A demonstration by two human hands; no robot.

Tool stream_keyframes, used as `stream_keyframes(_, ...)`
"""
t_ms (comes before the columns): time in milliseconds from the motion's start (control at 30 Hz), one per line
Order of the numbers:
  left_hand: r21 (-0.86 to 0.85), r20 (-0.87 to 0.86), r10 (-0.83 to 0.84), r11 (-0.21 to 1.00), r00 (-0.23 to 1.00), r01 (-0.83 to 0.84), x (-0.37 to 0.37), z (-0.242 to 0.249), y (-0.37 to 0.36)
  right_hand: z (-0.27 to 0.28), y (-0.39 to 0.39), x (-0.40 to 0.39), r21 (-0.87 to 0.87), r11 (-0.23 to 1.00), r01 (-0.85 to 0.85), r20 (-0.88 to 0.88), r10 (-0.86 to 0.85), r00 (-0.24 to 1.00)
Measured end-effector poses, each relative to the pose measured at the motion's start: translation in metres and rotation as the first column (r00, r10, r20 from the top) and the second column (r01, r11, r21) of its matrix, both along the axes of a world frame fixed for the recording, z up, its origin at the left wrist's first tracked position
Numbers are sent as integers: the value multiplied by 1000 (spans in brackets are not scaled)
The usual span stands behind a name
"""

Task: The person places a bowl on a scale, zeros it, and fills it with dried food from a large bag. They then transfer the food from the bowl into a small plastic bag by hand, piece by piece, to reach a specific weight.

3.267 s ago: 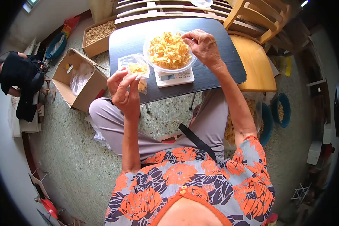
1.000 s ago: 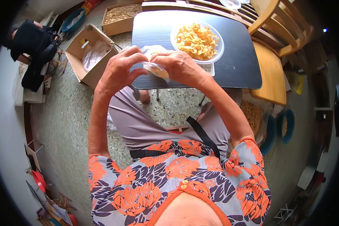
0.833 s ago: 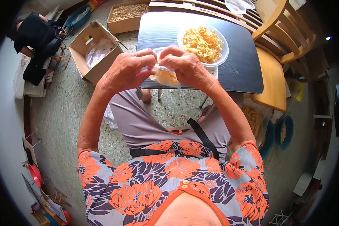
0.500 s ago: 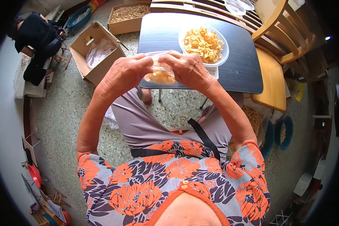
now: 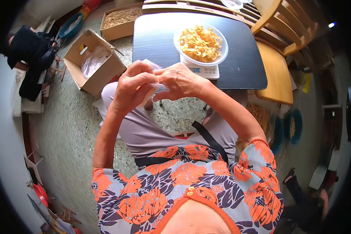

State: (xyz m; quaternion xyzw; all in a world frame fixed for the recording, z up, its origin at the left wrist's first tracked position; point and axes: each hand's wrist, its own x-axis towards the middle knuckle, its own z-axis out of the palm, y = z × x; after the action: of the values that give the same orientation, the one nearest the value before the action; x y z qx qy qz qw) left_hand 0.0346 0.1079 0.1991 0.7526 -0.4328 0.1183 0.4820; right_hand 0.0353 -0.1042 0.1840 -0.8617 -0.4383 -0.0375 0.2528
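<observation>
Close together at the near edge of the black table (image 5: 156, 35), my two hands pinch a clear plastic bag (image 5: 158, 88). My left hand (image 5: 133, 86) has its fingers closed on the bag, and a yellowish patch shows below them. My right hand (image 5: 179, 81) grips the bag's other side, fingertips meeting the left ones. Most of the bag is hidden by the hands. Just beyond my right hand, a clear plastic bowl (image 5: 225, 50) of curled yellow dried pieces (image 5: 201, 42) rests on a white digital scale (image 5: 211, 72).
Left of the table stands an open cardboard box (image 5: 76, 58) with plastic bags (image 5: 94, 61) inside. Behind it is a carton of brown pieces (image 5: 123, 16). A wooden chair (image 5: 275, 74) stands at the right. Another person (image 5: 31, 48) sits far left; a leg (image 5: 296, 187) shows lower right.
Both hands have come down and left, off the table edge, and closer together. The bag is now bunched and mostly covered. A person's leg has appeared at lower right.
</observation>
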Motion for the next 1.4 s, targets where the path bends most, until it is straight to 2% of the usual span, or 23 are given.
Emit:
stream_keyframes(33, -2, 0, -20, 1000, 1000, 20, -3, -1, -2, 1, 0, 2, -86, 996, -13, -28, 11, 1000)
stream_keyframes(100, 7, -45, 0, 1000, 999, 0, -6, -5, -4, -2, 2, 5, -97, 995, -5, -19, 3, 1000)
stream_keyframes(167, 25, -8, -18, 1000, 1000, 18, -2, -9, -1, 0, 3, 5, -265, 958, 112, 26, -109, 994)
stream_keyframes(200, 26, 1, 78, 997, 997, -78, -2, -9, -1, 16, 3, -1, -297, 937, 182, -4, -192, 981)
stream_keyframes(233, 27, 10, 174, 984, 985, -174, 0, -8, 0, 14, -2, 0, -297, 936, 189, -1, -199, 980)
stream_keyframes(300, 38, -7, 162, 986, 987, -161, 8, -20, 9, 9, -13, 0, 140, 989, 47, 144, -67, 987)
stream_keyframes(433, 36, -1, 106, 994, 994, -106, 16, -29, 11, 6, -25, 8, 151, 970, 189, 93, -204, 975)
stream_keyframes(467, 118, 13, 165, 979, 986, -165, 14, -29, 8, 3, -25, 8, 118, 963, 244, 185, -263, 947)
stream_keyframes(500, 198, 34, 223, 954, 974, -225, 11, -26, 4, 0, -25, 9, 120, 962, 245, 187, -264, 946)
stream_keyframes(533, 298, 207, 292, 890, 934, -345, 7, -16, -1, -3, -24, 10, 2, 966, 260, 223, -253, 941)
stream_keyframes(567, 297, 210, 289, 891, 934, -343, 2, -9, -7, -6, -25, 11, -116, 954, 275, 257, -239, 936)
stream_keyframes(633, 286, 83, 354, 887, 931, -363, -7, -2, -18, 0, -24, 6, -57, 962, 268, 264, -244, 933)
stream_keyframes(667, 219, -59, 325, 927, 944, -306, -7, -2, -23, 3, -23, 3, -28, 962, 272, 252, -257, 933)
stream_keyframes(733, 173, -106, 298, 945, 949, -278, -4, -11, -24, 11, -26, 1, 1, 961, 277, 240, -269, 933)
stream_keyframes(800, 118, -141, 265, 961, 954, -250, 3, -20, -26, 25, -42, 0, 316, 944, 93, 246, -176, 953)
stream_keyframes(833, 81, -103, 292, 955, 951, -284, 4, -25, -27, 42, -57, 1, 429, 883, 191, -85, -171, 982)
stream_keyframes(900, 39, -74, 323, 946, 943, -321, 3, -30, -30, 34, -93, 31, 497, 791, 355, 191, -500, 845)
stream_keyframes(967, -34, -49, 379, 924, 924, -380, 3, -28, -38, 32, -126, 46, 276, 755, 595, 273, -655, 705)
stream_keyframes(1067, -106, -130, 362, 920, 923, -376, 0, -16, -46, 23, -143, 60, 170, 753, 636, 291, -655, 697)
stream_keyframes(1133, -140, -104, 370, 914, 923, -382, 2, -17, -48, 24, -138, 61, -22, 713, 701, 340, -654, 676)
stream_keyframes(1167, -172, -79, 377, 907, 923, -385, 3, -19, -48, 25, -135, 63, -21, 715, 699, 343, -651, 677)
stream_keyframes(1233, -129, -78, 370, 917, 926, -378, 6, -28, -48, 24, -126, 66, -156, 642, 750, 321, -685, 654)
stream_keyframes(1400, -35, -63, 400, 915, 914, -403, -1, -27, -50, 5, -134, 74, -77, 713, 697, 351, -635, 688)
